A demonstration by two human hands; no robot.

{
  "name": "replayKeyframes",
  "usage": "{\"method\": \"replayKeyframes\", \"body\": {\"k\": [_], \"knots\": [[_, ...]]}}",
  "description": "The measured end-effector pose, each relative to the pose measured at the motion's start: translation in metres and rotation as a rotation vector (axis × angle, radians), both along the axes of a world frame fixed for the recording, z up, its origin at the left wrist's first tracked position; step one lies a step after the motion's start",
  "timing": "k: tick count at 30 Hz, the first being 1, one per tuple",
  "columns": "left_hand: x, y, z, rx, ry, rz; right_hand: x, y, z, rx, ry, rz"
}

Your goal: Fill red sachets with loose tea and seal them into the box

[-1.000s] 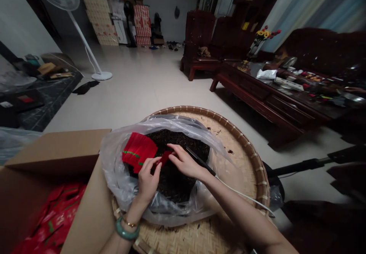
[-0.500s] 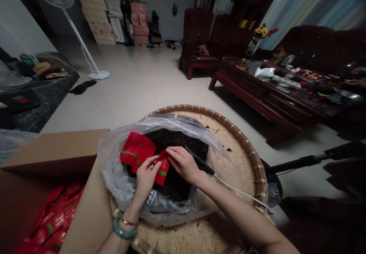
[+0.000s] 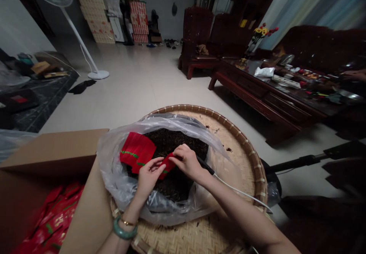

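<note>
Both hands hold one small red packet (image 3: 168, 165) over a clear plastic bag (image 3: 114, 158) of dark loose tea (image 3: 177, 141). My left hand (image 3: 148, 177) pinches the packet's lower left edge; a green bangle circles that wrist. My right hand (image 3: 187, 161) pinches its upper right edge, fingers closed. A stack of red packets with green stripes (image 3: 135, 151) lies on the tea just left of my hands. A black tool with a white cord (image 3: 206, 167) rests on the bag under my right wrist.
The bag sits on a round woven bamboo tray (image 3: 251, 158). An open cardboard box (image 3: 57, 151) at left holds several filled red packets (image 3: 51, 223). A dark wooden table (image 3: 271, 97) stands at right, a standing fan (image 3: 97, 73) at back left.
The red packet has turned from showing its flat face to a tilted, edge-on pose, and my right hand has closed over its top. The view barely shifted.
</note>
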State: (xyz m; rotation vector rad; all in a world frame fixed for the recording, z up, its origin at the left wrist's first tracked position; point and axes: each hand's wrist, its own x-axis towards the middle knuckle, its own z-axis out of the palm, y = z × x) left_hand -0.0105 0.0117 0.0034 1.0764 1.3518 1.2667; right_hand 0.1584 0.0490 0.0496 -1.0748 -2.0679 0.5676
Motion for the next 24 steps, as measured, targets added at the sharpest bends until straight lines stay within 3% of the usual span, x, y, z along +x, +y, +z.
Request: {"method": "replayKeyframes", "body": {"k": [6, 9, 13, 17, 20, 24], "knots": [[-0.004, 0.002, -0.001, -0.108, -0.187, -0.07, -0.006, -0.004, 0.008, -0.245, -0.052, -0.039], [-0.003, 0.002, 0.001, -0.147, -0.258, -0.073, -0.007, -0.005, 0.004, -0.351, -0.059, 0.064], [-0.004, 0.002, 0.002, -0.176, -0.273, -0.102, -0.001, -0.001, -0.007, -0.611, 0.083, 0.201], [-0.006, 0.004, 0.0, -0.208, -0.282, -0.02, 0.005, 0.001, -0.014, -0.745, 0.331, 0.206], [-0.004, 0.004, 0.004, -0.224, -0.38, 0.011, 0.006, -0.002, -0.011, -0.854, 0.463, 0.273], [-0.002, 0.002, 0.008, -0.236, -0.431, -0.033, 0.005, -0.008, -0.003, -1.038, 0.427, 0.433]]}}
